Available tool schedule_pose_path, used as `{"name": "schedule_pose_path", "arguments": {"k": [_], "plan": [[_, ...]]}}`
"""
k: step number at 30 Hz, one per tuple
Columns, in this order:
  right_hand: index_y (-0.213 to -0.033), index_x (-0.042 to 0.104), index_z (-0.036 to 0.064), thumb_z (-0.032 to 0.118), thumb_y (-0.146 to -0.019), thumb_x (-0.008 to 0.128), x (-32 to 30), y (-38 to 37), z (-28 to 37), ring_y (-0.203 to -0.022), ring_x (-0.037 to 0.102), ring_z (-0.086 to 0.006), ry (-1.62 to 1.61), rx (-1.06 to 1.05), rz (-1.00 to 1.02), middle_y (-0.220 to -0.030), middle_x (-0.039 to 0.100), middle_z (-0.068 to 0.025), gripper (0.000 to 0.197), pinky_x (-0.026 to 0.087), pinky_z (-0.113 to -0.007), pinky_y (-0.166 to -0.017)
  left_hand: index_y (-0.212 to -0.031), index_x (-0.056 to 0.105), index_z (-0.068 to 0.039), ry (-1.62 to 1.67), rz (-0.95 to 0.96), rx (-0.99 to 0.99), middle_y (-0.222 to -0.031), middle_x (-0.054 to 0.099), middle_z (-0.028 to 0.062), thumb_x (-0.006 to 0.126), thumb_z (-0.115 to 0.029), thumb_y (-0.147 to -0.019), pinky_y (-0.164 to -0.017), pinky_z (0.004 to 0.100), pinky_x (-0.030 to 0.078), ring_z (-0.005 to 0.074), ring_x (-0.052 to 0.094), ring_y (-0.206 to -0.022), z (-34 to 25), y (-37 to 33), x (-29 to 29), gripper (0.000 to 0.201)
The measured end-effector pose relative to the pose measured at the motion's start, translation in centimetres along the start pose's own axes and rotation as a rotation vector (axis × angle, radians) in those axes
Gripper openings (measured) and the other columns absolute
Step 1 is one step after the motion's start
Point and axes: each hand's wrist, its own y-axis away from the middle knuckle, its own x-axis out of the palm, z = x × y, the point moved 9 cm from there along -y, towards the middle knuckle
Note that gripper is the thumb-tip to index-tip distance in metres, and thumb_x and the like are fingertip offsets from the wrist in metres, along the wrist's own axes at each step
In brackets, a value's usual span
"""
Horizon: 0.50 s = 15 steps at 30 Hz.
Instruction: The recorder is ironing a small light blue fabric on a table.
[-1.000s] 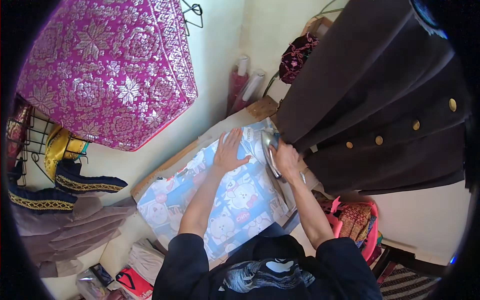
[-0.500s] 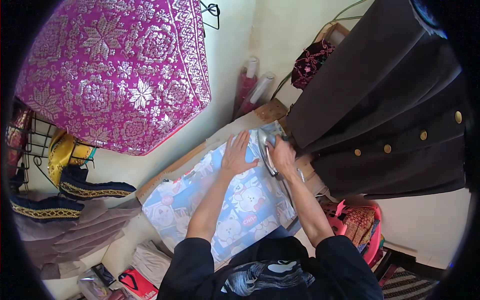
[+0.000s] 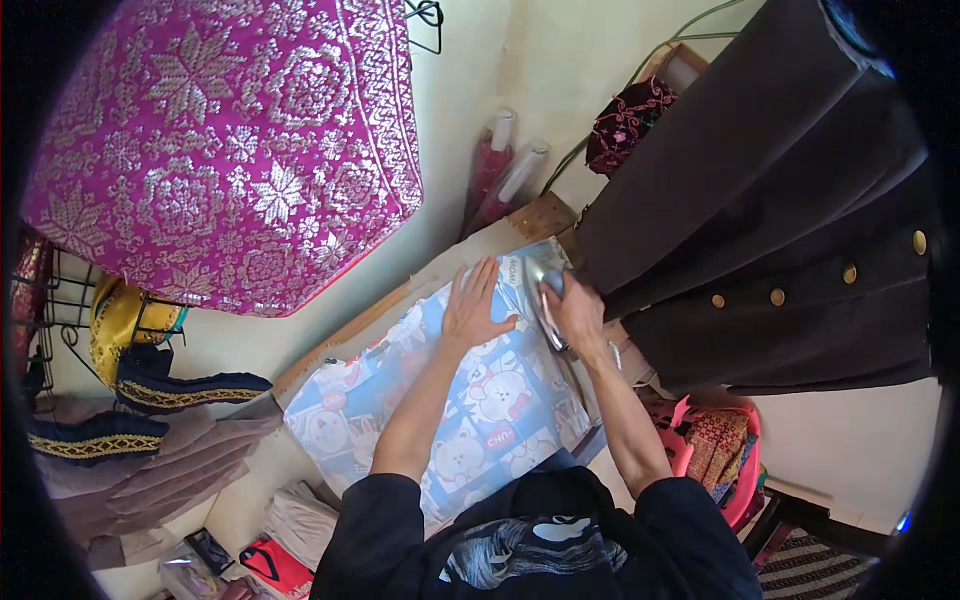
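Head view: on blue cloth (image 3: pixel 492 400), iron (image 3: pixel 545 310) sits near right edge.

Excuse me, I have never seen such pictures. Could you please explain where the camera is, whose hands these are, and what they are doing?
Of course. There is no robot: the hands are a person's own, and bare. The camera sits on that person's head and looks down; its wide lens bends straight edges near the rim. Left in the picture is the person's left.

On the table lies a light blue cloth printed with white cartoon animals. The left hand rests spread on it. The right hand grips an iron at the cloth's right side.

Nearby hang a purple patterned cloth, on the left, and a dark garment with gold buttons, on the right.
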Motion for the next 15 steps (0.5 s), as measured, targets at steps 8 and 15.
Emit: {"name": "schedule_pose_path", "arguments": {"k": [8, 15], "plan": [[-0.116, 0.065, 0.0027, 0.047, -0.093, 0.062, 0.1, 1.0, -3.8, -0.087, 0.066, -0.0470, 0.115, 0.036, -0.100, -0.093, 0.067, -0.0292, 0.050, 0.052, -0.054, -0.079, -0.154, 0.026, 0.000, -0.028, 0.013, 0.007, -0.161, 0.029, 0.0136, 0.070, -0.054, -0.075, -0.124, 0.0461, 0.008, 0.0231, 0.023, -0.150, 0.0, 0.1, 0.5, 0.105], [-0.113, 0.066, 0.0000, 0.049, -0.096, 0.058, -1.8, 1.5, -10.0, -0.093, 0.065, -0.0469, 0.006, 0.153, -0.117, -0.097, 0.067, -0.0311, 0.052, 0.052, -0.053, -0.081, -0.155, 0.023, -0.001, -0.041, 0.040, 0.003, -0.161, 0.027, 0.0132, 0.070, -0.055, -0.076, -0.124, 0.0453, 0.006, 0.0222, 0.020, -0.152, -0.1, 0.1, 0.7, 0.106]]}}
